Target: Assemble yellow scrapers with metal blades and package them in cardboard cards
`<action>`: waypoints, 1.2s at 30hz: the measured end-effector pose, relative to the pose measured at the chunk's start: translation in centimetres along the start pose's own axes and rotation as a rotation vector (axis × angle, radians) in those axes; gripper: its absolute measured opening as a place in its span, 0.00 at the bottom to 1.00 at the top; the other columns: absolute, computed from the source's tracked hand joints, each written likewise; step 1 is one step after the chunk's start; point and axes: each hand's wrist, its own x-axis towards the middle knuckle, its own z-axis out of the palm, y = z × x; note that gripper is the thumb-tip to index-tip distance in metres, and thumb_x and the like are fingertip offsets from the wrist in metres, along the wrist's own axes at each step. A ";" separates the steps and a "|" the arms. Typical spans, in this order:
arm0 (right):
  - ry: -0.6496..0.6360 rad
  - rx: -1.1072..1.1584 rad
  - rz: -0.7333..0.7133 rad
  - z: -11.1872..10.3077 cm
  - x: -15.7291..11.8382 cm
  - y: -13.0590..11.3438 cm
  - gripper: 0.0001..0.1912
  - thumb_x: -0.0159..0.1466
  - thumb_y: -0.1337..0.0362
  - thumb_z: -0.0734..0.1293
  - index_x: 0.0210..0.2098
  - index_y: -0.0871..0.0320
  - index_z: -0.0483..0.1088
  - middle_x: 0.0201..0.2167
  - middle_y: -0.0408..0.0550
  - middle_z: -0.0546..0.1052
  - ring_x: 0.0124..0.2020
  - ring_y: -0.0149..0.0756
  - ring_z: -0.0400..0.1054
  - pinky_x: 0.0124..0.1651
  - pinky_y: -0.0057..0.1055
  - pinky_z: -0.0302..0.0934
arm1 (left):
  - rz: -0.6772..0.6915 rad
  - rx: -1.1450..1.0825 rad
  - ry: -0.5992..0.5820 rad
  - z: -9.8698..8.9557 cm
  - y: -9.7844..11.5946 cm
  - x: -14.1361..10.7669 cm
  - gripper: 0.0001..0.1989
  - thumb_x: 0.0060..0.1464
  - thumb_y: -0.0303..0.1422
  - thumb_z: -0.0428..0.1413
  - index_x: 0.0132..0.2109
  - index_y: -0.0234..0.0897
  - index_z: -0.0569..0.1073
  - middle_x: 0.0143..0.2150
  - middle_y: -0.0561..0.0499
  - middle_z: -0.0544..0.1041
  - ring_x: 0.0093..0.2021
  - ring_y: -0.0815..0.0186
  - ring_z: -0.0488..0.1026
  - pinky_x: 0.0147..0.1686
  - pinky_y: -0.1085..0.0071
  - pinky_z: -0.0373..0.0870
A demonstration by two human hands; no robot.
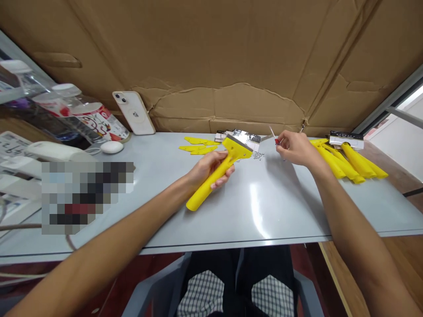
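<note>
My left hand (206, 166) is closed round the neck of a yellow scraper (208, 187), whose wide head points away from me and to the right. In my right hand (295, 147) is a small screwdriver (272, 133), its thin metal shaft pointing up and left and a bit of red showing at the fingers. The screwdriver is apart from the scraper. Just beyond the scraper head lies a pile of small screws (258, 156). Flat yellow plastic pieces (200, 149) rest on the table left of the head. Behind it are silvery packets (253, 140), partly covered by the head.
Several yellow scrapers (350, 165) are heaped on the table's right side. Along the back stands a cardboard wall (211, 57). To the left are a phone (135, 112) leaning upright, a white mouse (111, 147) and plastic bottles (95, 116). The grey table (228, 224) ends before my lap.
</note>
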 end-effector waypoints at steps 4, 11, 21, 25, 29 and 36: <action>-0.116 -0.179 0.135 0.6 0.8 2.4 0.12 0.63 0.66 0.71 0.46 0.56 0.79 0.42 0.55 0.85 0.48 0.51 0.76 0.47 0.40 0.65 | 0.016 0.088 0.084 0.7 -0.7 0.3 0.19 0.63 0.40 0.62 0.56 0.36 0.75 0.30 0.47 0.80 0.16 0.68 0.69 0.12 0.73 0.60; -0.232 -0.298 0.260 1.5 1.5 4.2 0.15 0.65 0.62 0.70 0.50 0.54 0.81 0.46 0.58 0.83 0.48 0.51 0.77 0.44 0.40 0.64 | 0.111 -0.050 0.080 0.9 -1.4 0.5 0.38 0.56 0.37 0.73 0.69 0.40 0.67 0.40 0.46 0.82 0.37 0.58 0.83 0.36 0.60 0.85; -0.258 -0.325 0.281 1.8 1.8 5.0 0.19 0.63 0.61 0.71 0.53 0.51 0.82 0.49 0.56 0.84 0.49 0.51 0.77 0.45 0.41 0.65 | 0.148 0.021 0.187 0.7 -1.8 0.9 0.20 0.53 0.33 0.75 0.49 0.36 0.76 0.51 0.42 0.77 0.39 0.56 0.84 0.37 0.56 0.87; -0.267 -0.342 0.268 1.8 1.7 4.7 0.23 0.64 0.61 0.71 0.58 0.51 0.79 0.53 0.58 0.83 0.53 0.56 0.76 0.48 0.44 0.66 | 0.142 0.025 0.256 0.7 -1.9 1.1 0.19 0.53 0.32 0.74 0.47 0.36 0.76 0.53 0.41 0.77 0.39 0.56 0.84 0.36 0.56 0.87; -0.234 -0.326 0.191 2.0 1.5 4.3 0.23 0.66 0.58 0.70 0.60 0.53 0.78 0.55 0.59 0.82 0.55 0.57 0.75 0.50 0.45 0.65 | 0.136 0.037 0.270 0.6 -1.9 1.2 0.20 0.52 0.33 0.75 0.48 0.35 0.77 0.53 0.41 0.77 0.39 0.56 0.84 0.35 0.56 0.87; -0.115 -0.270 -0.097 3.5 0.8 1.8 0.16 0.72 0.67 0.64 0.50 0.54 0.84 0.55 0.58 0.81 0.59 0.58 0.70 0.55 0.51 0.58 | 0.151 0.083 0.255 0.8 -2.0 1.2 0.20 0.53 0.34 0.75 0.49 0.35 0.76 0.53 0.41 0.77 0.36 0.59 0.83 0.35 0.55 0.87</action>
